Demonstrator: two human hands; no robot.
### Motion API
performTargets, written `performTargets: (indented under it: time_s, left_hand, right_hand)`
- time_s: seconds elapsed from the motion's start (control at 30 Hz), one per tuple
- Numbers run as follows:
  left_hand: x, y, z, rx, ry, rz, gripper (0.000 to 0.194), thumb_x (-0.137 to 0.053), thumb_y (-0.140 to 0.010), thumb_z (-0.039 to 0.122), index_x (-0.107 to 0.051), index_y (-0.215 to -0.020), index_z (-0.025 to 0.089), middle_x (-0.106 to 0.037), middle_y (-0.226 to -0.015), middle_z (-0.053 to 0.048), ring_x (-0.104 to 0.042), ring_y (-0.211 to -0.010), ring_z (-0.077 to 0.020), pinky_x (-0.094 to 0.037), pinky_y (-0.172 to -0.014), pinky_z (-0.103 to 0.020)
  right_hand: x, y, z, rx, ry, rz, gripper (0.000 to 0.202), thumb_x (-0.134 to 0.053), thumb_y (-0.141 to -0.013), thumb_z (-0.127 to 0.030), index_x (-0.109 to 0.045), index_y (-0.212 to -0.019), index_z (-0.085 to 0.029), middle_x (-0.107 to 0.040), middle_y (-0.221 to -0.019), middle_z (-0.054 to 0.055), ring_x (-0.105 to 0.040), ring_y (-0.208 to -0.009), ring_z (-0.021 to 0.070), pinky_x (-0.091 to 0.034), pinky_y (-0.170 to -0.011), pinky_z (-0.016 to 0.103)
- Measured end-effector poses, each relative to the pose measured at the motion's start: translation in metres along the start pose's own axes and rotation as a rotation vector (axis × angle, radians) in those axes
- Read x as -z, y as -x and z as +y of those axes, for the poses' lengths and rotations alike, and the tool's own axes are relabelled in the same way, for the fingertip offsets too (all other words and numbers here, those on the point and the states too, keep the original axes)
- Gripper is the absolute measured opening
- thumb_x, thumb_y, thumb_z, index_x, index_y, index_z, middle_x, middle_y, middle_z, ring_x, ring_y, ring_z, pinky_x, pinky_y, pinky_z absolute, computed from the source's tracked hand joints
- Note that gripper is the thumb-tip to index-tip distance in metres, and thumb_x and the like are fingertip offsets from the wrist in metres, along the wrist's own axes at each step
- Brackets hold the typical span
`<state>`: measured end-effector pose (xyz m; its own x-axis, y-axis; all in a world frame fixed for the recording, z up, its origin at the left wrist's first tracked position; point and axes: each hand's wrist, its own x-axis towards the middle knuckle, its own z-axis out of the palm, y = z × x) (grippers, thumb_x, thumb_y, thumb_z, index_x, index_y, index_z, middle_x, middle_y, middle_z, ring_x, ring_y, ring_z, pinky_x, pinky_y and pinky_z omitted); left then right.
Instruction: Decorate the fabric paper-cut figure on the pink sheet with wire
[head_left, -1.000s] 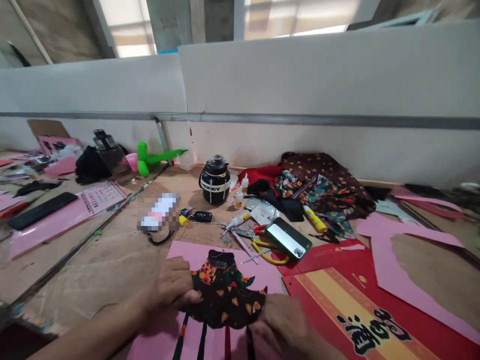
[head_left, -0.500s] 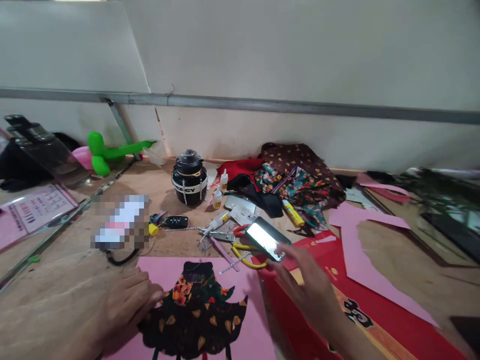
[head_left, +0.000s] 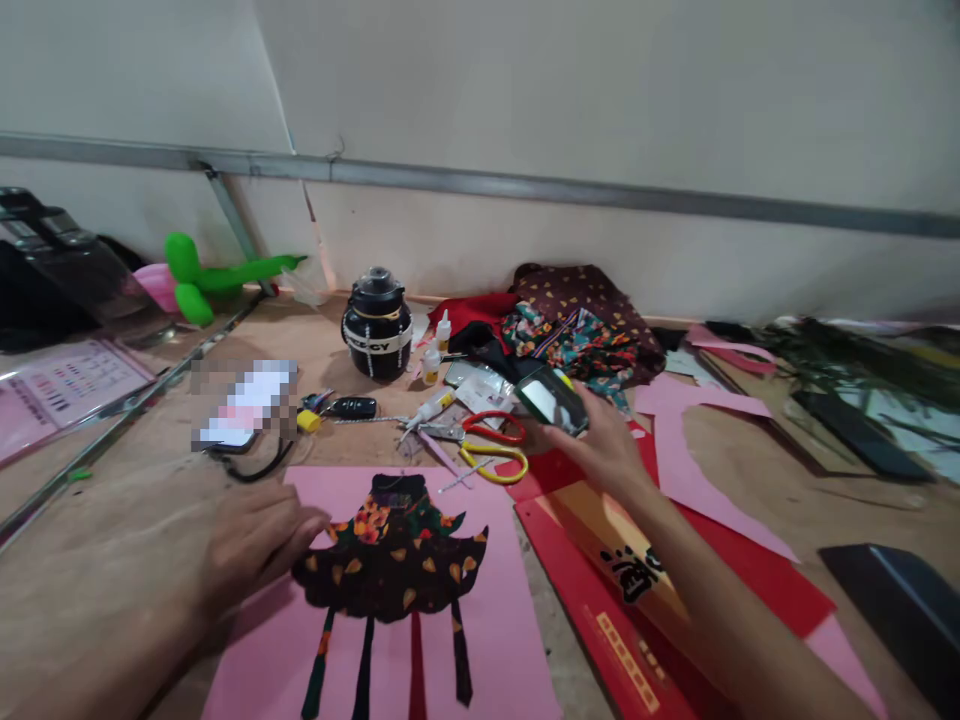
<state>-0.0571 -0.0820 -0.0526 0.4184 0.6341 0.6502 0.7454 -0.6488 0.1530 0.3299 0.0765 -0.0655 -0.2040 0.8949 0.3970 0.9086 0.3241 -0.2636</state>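
Observation:
My left hand [head_left: 262, 535], fingers curled together, rests on the left edge of a pink paper sheet [head_left: 510, 600]. What is under its fingers is hidden. Beside its fingertips lies a fabric collage [head_left: 394, 570] of dark and flowered cloth, with several narrow strips below it. My right hand [head_left: 604, 435] is closed around the near right edge of a dark smartphone [head_left: 553, 402] with a bright reflection on its screen. Scissors [head_left: 495, 465] with red and yellow handles lie just left of the phone.
Behind the scissors are glue bottles [head_left: 431, 365], a black jug [head_left: 377, 330] and heaped cloth [head_left: 585, 310]. A car key [head_left: 352, 408] and another phone [head_left: 244, 405] lie to the left. Under my right forearm is a red paper bag [head_left: 570, 580]; pink paper scrap [head_left: 679, 470] lies beside it.
My right hand has reached forward and closed on the phone, which now sits farther back and tilted. My left hand stays at the pink sheet's edge. The view has tipped downward.

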Motion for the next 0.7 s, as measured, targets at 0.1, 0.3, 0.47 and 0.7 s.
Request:
performTargets:
  time_s: [0.1,0.3,0.47,0.7]
  left_hand:
    - [0.005,-0.002,-0.001,0.098,-0.035,0.045,0.028,-0.038,-0.094,0.024,-0.062,-0.079,0.018,-0.062,-0.056,0.0,-0.057,-0.051,-0.0116,-0.043,-0.053,-0.023]
    - [-0.004,0.004,-0.003,0.196,-0.046,0.045,0.032,-0.033,-0.094,0.026,-0.064,-0.094,0.017,-0.065,-0.058,0.001,-0.063,-0.059,-0.0127,-0.048,-0.062,-0.022]
    - [-0.013,0.005,0.015,0.142,-0.082,-0.219,0.034,-0.031,-0.096,0.028,-0.064,-0.096,0.022,-0.064,-0.065,0.0,-0.059,-0.057,-0.013,-0.046,-0.057,-0.022]
    - [-0.026,-0.041,-0.016,0.724,-0.412,-0.365,0.031,-0.037,-0.093,0.015,-0.055,-0.117,0.007,-0.067,-0.092,-0.017,-0.067,-0.084,-0.0252,-0.05,-0.07,-0.032]
  right_hand:
    - [-0.009,-0.007,0.012,-0.043,0.025,-0.01,0.072,-0.06,-0.078,-0.047,-0.041,-0.135,-0.008,-0.057,-0.125,0.021,-0.054,-0.11,0.0371,-0.044,-0.088,0.048]
    - [-0.01,0.003,-0.008,0.087,0.021,0.124,0.061,-0.049,-0.086,-0.05,-0.046,-0.132,-0.01,-0.055,-0.126,0.02,-0.05,-0.116,0.0336,-0.041,-0.095,0.048]
    - [-0.005,0.028,-0.051,0.398,-0.079,0.125,0.032,-0.042,-0.093,-0.035,-0.061,-0.11,-0.016,-0.066,-0.103,0.013,-0.059,-0.098,0.0257,-0.048,-0.086,0.04]
    - [-0.009,0.039,-0.055,0.916,-0.046,0.207,0.024,-0.048,-0.087,-0.024,-0.068,-0.1,-0.025,-0.071,-0.098,0.008,-0.063,-0.091,0.0271,-0.049,-0.078,0.04]
